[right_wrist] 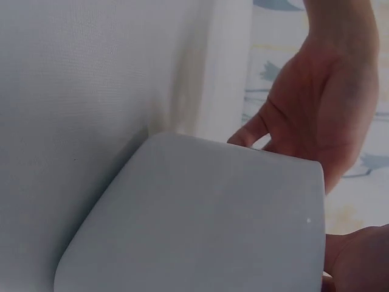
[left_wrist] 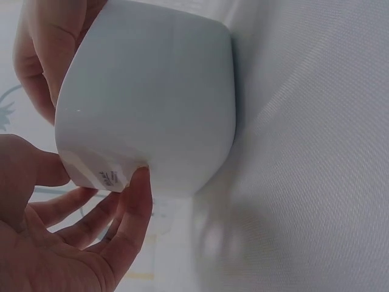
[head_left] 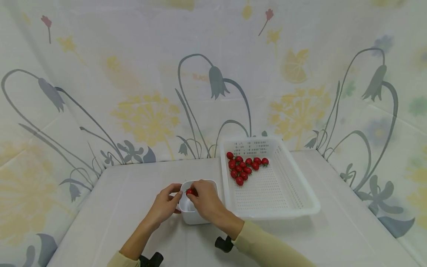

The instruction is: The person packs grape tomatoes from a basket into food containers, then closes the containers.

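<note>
A small white square container (head_left: 197,219) with rounded corners stands on the table. My left hand (head_left: 165,203) holds its left side, with the thumb up by the rim and the fingers against the wall; the left wrist view shows this hand (left_wrist: 79,231) at a corner near a small printed mark (left_wrist: 109,177). Over the container's opening my right hand (head_left: 207,200) pinches a red cherry tomato (head_left: 189,191) with a green stem. From the right wrist, the container's wall (right_wrist: 206,213) hides the tomato, and only part of the right hand (right_wrist: 361,261) shows.
To the right stands a larger white perforated basket (head_left: 305,185), close beside the container. Several cherry tomatoes (head_left: 242,165) lie in its back left part. A flower-printed cloth (head_left: 150,74) hangs behind and around the white table (head_left: 133,193).
</note>
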Tool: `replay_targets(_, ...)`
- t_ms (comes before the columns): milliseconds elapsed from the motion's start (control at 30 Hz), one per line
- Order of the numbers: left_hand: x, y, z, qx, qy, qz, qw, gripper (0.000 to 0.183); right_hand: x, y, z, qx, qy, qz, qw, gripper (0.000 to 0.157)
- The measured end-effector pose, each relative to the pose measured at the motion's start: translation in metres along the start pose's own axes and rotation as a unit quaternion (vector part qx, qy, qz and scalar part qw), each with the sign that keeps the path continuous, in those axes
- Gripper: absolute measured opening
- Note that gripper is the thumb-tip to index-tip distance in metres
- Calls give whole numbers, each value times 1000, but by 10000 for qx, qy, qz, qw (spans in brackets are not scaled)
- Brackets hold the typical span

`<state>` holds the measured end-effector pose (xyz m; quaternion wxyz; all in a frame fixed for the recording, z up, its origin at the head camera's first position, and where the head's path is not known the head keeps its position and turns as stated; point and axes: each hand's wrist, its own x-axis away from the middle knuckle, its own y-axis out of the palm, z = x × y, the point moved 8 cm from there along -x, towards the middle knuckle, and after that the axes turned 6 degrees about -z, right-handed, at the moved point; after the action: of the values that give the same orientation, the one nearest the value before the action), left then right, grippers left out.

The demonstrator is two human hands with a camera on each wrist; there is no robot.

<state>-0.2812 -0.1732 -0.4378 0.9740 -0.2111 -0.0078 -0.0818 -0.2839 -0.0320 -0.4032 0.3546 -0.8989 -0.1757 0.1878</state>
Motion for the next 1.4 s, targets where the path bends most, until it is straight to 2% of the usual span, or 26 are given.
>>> replay_targets(200, -2, 1, 0, 25, 51, 8, 10000, 31, -7, 9, 3, 420, 213, -131, 9988, 10)
replay_targets(300, -2, 1, -1, 0, 83, 11, 10000, 32, -10, 10, 1, 699, 131, -144, 9974, 16)
replay_targets(433, -3, 1, -2, 20, 71, 11, 10000, 31, -14, 12, 2, 867, 164, -266, 9957, 15)
replay_targets(667, -4, 2, -3, 101, 41, -27, 9999, 31, -21, 20, 8, 1260, 470, -516, 9896, 21)
replay_targets(933, -2, 2, 0, 175, 104, -74, 9998, 30, -23, 23, 12, 1012, 773, -753, 9890, 13)
replay_targets(1133, -1, 2, 0, 120, 51, -106, 9999, 31, -23, 25, 15, 1085, 1011, -820, 9855, 11)
replay_targets(1400, -1, 2, 0, 118, 65, -100, 9999, 33, -24, 25, 15, 1085, 932, -739, 9870, 11)
